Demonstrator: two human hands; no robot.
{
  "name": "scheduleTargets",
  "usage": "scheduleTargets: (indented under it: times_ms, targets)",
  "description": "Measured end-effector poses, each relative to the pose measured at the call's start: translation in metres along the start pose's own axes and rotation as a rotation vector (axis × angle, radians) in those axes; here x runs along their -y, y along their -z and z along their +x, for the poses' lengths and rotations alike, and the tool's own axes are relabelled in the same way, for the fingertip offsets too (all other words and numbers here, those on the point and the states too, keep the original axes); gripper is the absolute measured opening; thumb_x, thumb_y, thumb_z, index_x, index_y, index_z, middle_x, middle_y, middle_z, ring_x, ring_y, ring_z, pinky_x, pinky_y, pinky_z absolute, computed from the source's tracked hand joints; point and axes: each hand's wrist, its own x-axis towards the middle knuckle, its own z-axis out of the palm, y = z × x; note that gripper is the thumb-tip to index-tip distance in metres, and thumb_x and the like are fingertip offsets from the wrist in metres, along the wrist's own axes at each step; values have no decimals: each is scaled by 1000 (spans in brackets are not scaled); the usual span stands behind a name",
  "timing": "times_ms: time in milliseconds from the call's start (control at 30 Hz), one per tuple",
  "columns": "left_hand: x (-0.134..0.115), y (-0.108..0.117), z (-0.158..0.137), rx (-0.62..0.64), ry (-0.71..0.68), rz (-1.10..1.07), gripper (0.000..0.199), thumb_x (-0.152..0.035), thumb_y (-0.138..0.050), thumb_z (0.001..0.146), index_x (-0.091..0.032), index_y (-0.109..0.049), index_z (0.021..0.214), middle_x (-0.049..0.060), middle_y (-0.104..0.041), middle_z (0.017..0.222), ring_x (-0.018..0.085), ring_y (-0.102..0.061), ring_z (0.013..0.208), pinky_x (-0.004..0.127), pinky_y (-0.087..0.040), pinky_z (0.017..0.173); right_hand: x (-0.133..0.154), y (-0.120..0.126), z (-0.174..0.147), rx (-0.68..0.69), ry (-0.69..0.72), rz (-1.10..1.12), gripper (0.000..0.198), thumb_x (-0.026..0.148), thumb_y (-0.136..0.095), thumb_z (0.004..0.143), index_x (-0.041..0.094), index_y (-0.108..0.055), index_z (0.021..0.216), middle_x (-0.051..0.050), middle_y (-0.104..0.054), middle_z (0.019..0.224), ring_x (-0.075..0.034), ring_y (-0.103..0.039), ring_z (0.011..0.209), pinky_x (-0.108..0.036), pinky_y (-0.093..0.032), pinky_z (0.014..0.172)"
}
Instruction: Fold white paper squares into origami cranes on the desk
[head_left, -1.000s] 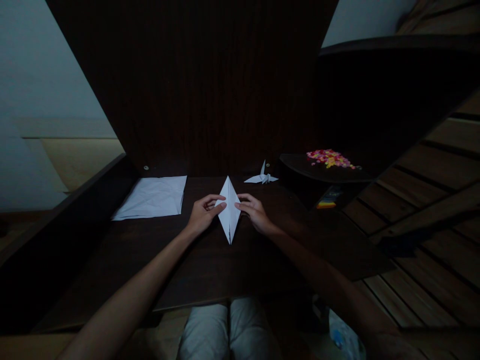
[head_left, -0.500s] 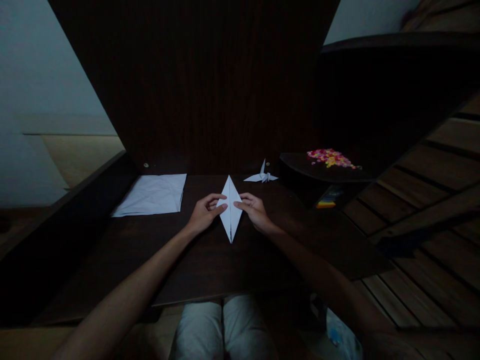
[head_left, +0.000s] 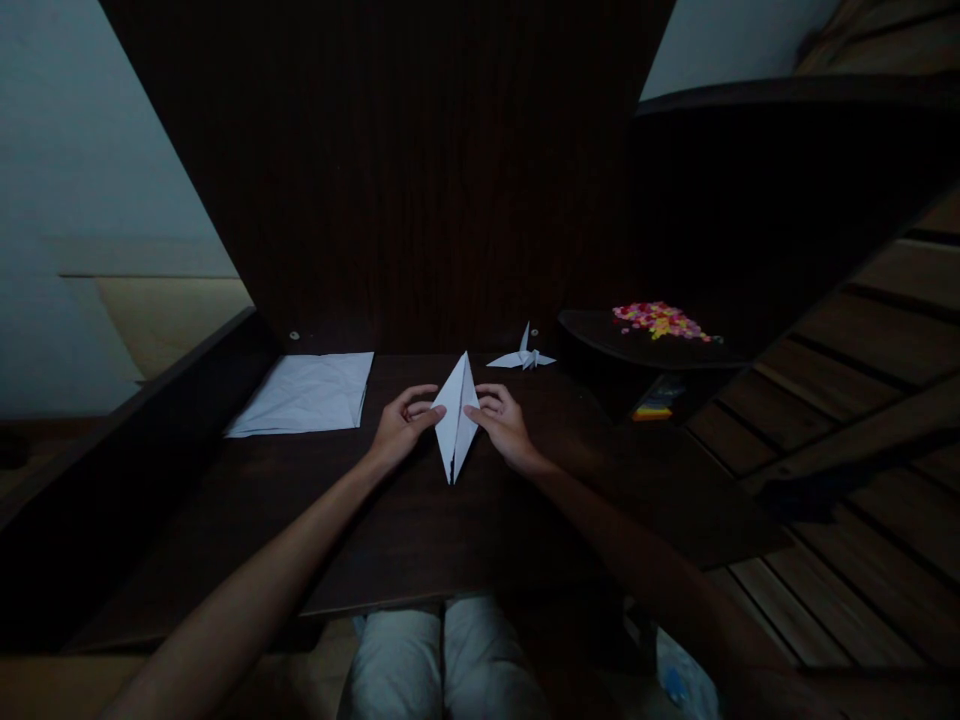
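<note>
Between my two hands is a white folded paper [head_left: 456, 428] in a long diamond shape, with a slit down its middle that parts slightly at the near point. My left hand [head_left: 406, 420] grips its left corner, thumb on top and fingers behind. On the opposite corner my right hand [head_left: 501, 422] pinches it the same way. The fingertips behind the paper are hidden. Just beyond my right hand, a finished white paper crane [head_left: 523, 356] rests on the dark desk [head_left: 390, 540].
White paper sheets [head_left: 304, 394] lie at the back left beside the desk's raised side board [head_left: 142, 430]. On a rounded shelf [head_left: 592, 332] at the right sits a heap of small pink, red and yellow pieces [head_left: 664, 320]. A tall dark panel [head_left: 420, 180] closes off the back.
The diamond paper has tilted, its far point shifting right and its near point left. Its near slit looks a little wider. Both hands keep their hold.
</note>
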Motion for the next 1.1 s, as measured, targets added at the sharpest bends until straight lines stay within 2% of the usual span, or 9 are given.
scheduleTargets:
  times_ms: [67,200,433,567,667,800,967,1033,1100]
  targets:
    - [1,0,0,4,4,29,52,-39,-79,61,-14,-62,103,5,-72,80,21,-68,77,33,-51,75,0,-1,-1,8,49,-5,44,32,-76,62,25,-47,94,5,-62,70,-16,-64,66,-29,-52,62]
    - [2,0,-1,-10,7,79,49,-41,-78,61,-14,-64,100,3,-71,75,20,-67,72,33,-51,72,4,-3,-6,13,152,-85,35,33,-72,67,24,-47,89,2,-61,75,-15,-63,71,-28,-51,63]
    - [-1,-1,-4,-24,-10,37,49,-38,-76,65,-16,-56,104,-1,-66,70,17,-64,67,29,-48,67,7,-6,-13,-36,227,-174,25,32,-69,71,22,-52,87,0,-58,76,-14,-59,67,-25,-50,58]
    - [0,-2,-6,-63,-147,112,29,-37,-66,75,-19,-53,96,-4,-59,66,13,-57,62,23,-42,60,5,-5,-13,-27,193,-176,25,34,-68,71,23,-53,88,1,-56,71,-14,-56,61,-23,-47,48]
    - [0,-2,-8,-53,-247,265,17,-35,-59,81,-19,-59,86,-1,-58,75,13,-54,68,23,-41,62,6,-5,-13,-31,207,-175,23,33,-69,71,22,-55,87,0,-58,73,-14,-57,64,-24,-48,51]
    - [-3,-3,-11,9,-219,292,23,-36,-62,78,-19,-63,95,-1,-58,74,13,-50,62,23,-39,57,9,-5,-14,-25,225,-191,19,32,-68,73,22,-60,87,-2,-61,78,-15,-59,70,-27,-50,61]
    - [-7,-4,-14,49,-208,330,32,-35,-69,73,-18,-65,101,0,-62,80,7,-39,48,21,-29,43,11,-6,-15,33,207,-177,18,31,-68,72,21,-61,86,-3,-63,83,-15,-59,73,-29,-51,66]
    - [-6,-5,-14,38,-197,304,38,-34,-70,72,-18,-62,105,1,-64,81,7,-43,48,20,-32,43,10,-7,-14,59,191,-158,20,31,-68,72,21,-60,86,-3,-63,83,-15,-59,74,-28,-51,66]
    - [-4,-6,-15,16,-162,195,54,-34,-72,70,-19,-52,118,2,-66,82,10,-53,53,20,-40,47,7,-8,-13,82,158,-124,26,32,-69,71,22,-56,91,-1,-62,80,-15,-60,71,-27,-51,61]
